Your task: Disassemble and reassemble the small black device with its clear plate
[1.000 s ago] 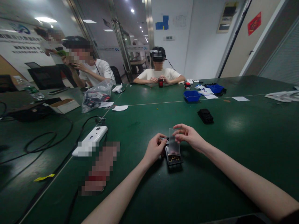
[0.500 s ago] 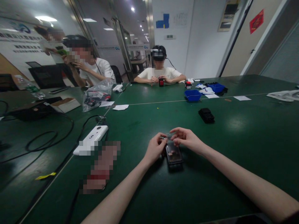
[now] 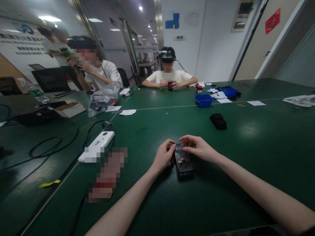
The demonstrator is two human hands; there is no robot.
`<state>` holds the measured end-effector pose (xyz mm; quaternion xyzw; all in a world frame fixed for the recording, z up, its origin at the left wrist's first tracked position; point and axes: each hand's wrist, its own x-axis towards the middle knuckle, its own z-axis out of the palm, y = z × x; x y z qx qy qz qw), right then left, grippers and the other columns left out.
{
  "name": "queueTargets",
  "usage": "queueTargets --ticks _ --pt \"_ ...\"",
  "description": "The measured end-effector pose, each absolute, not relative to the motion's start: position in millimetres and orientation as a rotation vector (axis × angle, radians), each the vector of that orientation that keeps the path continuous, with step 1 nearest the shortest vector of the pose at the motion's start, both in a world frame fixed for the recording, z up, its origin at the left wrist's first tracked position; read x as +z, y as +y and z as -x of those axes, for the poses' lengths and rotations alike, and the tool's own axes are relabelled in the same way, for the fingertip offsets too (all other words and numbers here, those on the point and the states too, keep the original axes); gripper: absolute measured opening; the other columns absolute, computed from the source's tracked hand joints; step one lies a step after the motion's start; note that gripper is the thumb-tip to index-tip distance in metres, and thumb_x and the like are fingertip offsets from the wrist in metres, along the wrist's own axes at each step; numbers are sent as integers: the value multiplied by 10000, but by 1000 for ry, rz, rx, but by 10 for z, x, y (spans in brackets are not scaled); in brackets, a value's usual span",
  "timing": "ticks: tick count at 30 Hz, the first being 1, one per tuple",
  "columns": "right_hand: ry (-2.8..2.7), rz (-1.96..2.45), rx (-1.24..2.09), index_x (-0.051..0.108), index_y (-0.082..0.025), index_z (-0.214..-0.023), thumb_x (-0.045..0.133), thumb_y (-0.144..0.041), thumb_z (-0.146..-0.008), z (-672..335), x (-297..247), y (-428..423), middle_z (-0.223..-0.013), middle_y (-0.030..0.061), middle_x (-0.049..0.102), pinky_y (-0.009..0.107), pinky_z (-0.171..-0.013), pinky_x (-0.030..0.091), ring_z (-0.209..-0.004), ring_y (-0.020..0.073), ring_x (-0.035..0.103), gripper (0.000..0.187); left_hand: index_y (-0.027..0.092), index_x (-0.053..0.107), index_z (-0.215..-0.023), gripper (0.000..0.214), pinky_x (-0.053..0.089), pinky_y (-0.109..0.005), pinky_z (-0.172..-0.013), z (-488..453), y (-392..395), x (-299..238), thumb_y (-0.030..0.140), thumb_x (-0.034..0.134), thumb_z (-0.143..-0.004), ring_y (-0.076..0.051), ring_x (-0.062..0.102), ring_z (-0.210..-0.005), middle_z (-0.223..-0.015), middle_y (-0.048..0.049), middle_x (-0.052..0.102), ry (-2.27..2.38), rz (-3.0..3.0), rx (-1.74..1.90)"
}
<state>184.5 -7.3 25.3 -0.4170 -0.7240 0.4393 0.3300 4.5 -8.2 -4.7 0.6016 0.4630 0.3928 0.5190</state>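
A black rectangular device (image 3: 185,165) with a glossy, reflecting screen lies on the green table in front of me. At its far end is a thin clear film (image 3: 180,143), partly hidden by my fingers. My left hand (image 3: 164,153) is closed at the far left corner, thumb and forefinger pinching the film's edge beside the device. From the right, my right hand (image 3: 198,148) reaches over the screen's far end with curled fingers, pinching the film's other side. How far the film covers the screen is hard to make out.
A black block-like object (image 3: 218,121) and a blue tray (image 3: 204,100) lie beyond my right hand. A white power bank (image 3: 104,139) with cables and a blurred-out flat object (image 3: 108,173) are at left. Across the table, a person (image 3: 168,77) handles a small red-and-black object.
The clear film's far edge looks lower and closer to the screen. My hands have barely shifted. The person opposite has moved a hand around the red-and-black object.
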Motion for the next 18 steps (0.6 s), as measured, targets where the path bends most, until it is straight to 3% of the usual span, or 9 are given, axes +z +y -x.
queueTargets --ticks 6,14,18 --pt "-2011 1100 923 610 -172 -1047 607 -197 -767 -1873 211 -52 -1047 77 617 341 -804 431 -958 191 542 281 158 522 -877 234 395 -178 -359 -45 -111 3 374 450 -825 -79 475 -363 -516 62 490 1117 -1412 946" --pt "-2044 1116 931 645 -200 -973 600 -175 -766 -1882 190 -44 -1018 61 609 368 -847 437 -982 194 549 214 149 534 -863 247 370 -175 -378 -49 -94 1 379 555 -775 -73 460 -367 -499 66 490 1131 -1463 939" --pt "-1925 1144 1037 602 -189 -1062 602 -170 -751 -1881 145 -20 -1093 75 609 359 -856 460 -1005 187 568 312 152 539 -857 235 363 -176 -400 -46 -88 -10 345 609 -743 -73 463 -373 -492 69 494 1143 -1481 970"
